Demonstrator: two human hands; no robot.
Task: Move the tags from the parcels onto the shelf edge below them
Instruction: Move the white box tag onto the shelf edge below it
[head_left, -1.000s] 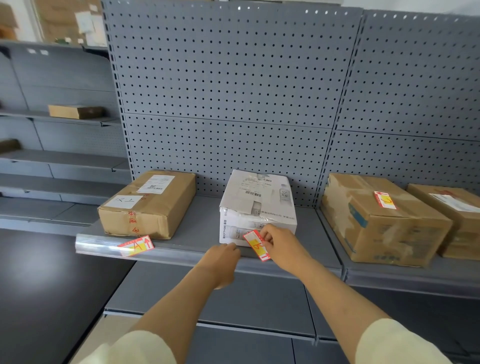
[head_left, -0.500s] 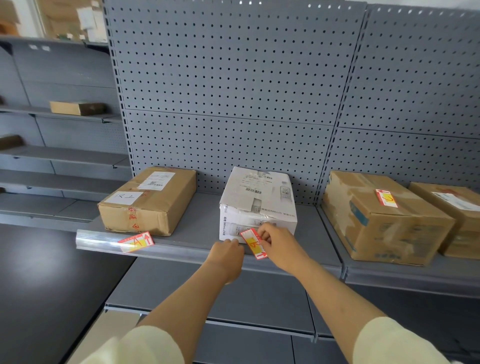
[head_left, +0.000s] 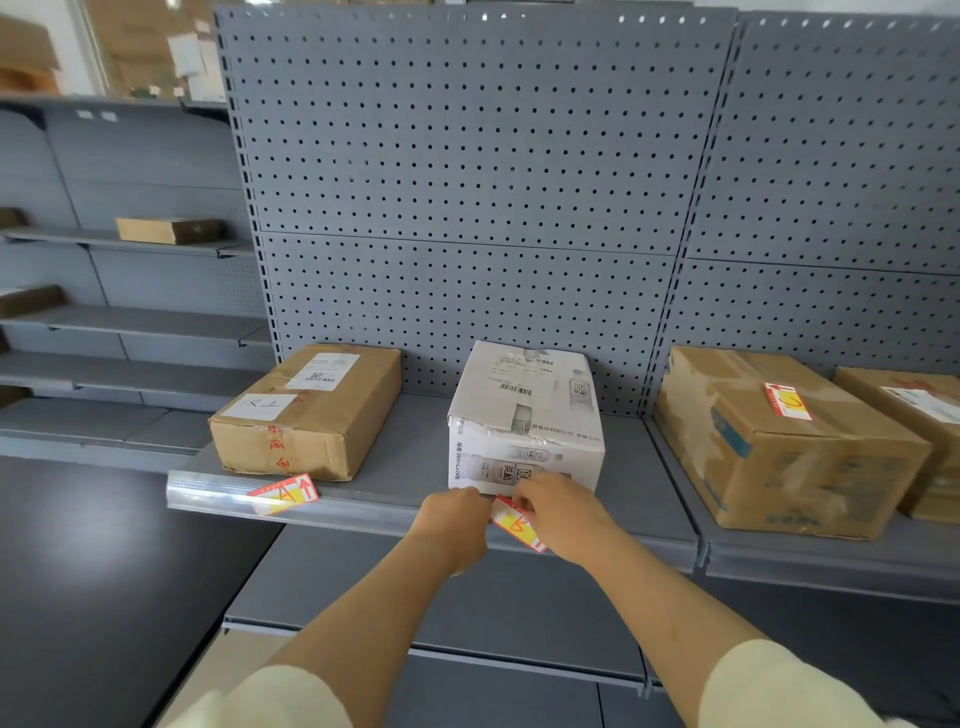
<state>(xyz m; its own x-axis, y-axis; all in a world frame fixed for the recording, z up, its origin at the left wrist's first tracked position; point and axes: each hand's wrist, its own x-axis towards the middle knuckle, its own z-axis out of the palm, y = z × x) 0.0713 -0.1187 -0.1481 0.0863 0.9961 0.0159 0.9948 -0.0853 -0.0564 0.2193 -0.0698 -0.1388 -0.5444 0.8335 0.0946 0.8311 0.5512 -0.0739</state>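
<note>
A red, white and yellow tag (head_left: 515, 522) sits at the front edge of the grey shelf (head_left: 395, 512), just below the white parcel (head_left: 524, 415). My right hand (head_left: 558, 514) pinches the tag from the right. My left hand (head_left: 454, 517) is at the shelf edge with its fingers against the tag's left end; its fingertips are hidden. Another tag (head_left: 284, 494) sits in the clear strip (head_left: 208, 488) on the shelf edge below the left brown parcel (head_left: 306, 410). A third tag (head_left: 787, 401) lies on top of the right brown parcel (head_left: 779, 441).
A further brown parcel (head_left: 914, 415) stands at the far right. Grey pegboard (head_left: 467, 197) backs the shelf. A lower shelf (head_left: 467, 587) juts out under my arms. To the left are more grey shelves with a small box (head_left: 169, 230).
Both hands have drawn together at the shelf edge. The tag has come down from in front of the white parcel to the shelf edge. My left hand now reaches the tag.
</note>
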